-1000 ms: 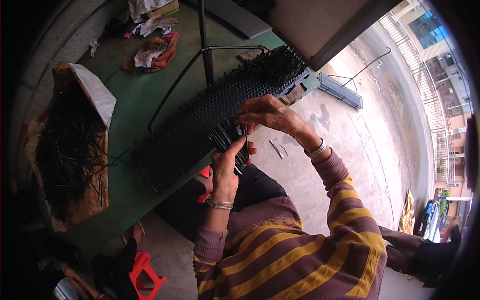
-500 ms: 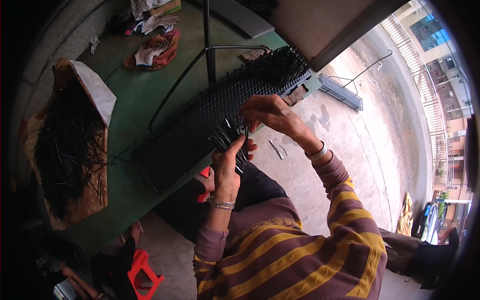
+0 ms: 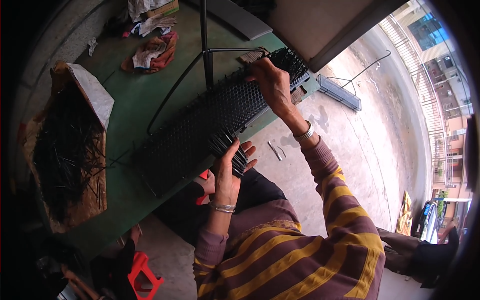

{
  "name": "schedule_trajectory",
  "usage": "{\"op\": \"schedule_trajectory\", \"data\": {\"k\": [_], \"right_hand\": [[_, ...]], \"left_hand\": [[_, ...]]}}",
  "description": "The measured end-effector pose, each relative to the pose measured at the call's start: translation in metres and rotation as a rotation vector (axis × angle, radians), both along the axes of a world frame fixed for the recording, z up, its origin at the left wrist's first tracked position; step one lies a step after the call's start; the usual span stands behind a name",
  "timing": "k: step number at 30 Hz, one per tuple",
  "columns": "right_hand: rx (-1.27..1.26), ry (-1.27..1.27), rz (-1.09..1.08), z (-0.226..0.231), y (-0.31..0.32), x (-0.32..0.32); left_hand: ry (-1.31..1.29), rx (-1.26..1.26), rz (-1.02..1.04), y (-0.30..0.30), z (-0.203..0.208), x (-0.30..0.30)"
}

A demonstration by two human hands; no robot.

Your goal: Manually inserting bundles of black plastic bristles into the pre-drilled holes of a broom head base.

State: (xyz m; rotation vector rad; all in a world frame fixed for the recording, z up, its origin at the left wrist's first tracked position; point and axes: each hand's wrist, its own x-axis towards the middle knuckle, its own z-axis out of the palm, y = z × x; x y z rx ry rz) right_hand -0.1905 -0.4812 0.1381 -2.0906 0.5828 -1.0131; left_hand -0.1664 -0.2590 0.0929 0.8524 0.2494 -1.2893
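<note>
A bundle of thin black sticks lies across my left hand, pinned under the thumb while the other fingers spread beneath. Just in front of it, a long black panel full of round holes slants over the green table. Above the panel's far right part is my right hand. Its fingers are bent and pinched together, and whatever sits between their tips is hidden. Many black pieces stand up from the panel at that end. A black metal stand rises behind the panel.
On the left, an opened carton holds a heap of black sticks. Cloths lie at the back. A wire basket with a hook and a small metal tool are on the floor. A red stool stands beside another person.
My right hand has moved from beside the bundle, away and slightly up, to the panel's far right part. The left hand still holds the bundle, its fingers spread a little wider.
</note>
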Motion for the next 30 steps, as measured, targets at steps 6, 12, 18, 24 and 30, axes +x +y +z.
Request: {"op": "schedule_trajectory", "data": {"k": [6,12,18,24,30], "right_hand": [[-0.073,0.049,0.048,0.003,-0.004,0.002],[-0.096,0.155,0.103,0.008,-0.017,0.002],[-0.19,0.193,0.173,0.006,-0.024,0.007],[-0.447,0.3,0.075,-0.002,-0.013,0.015],[-0.696,0.493,-0.135,-0.017,-0.003,0.016]], "left_hand": [[0.021,-0.018,0.012,0.0,0.001,-0.001],[-0.078,0.025,0.025,0.002,0.008,0.0],[-0.185,0.046,0.018,0.003,0.013,0.0],[-0.223,0.033,0.034,0.005,0.015,0.001],[-0.191,0.033,0.065,0.004,0.024,0.003]]}}
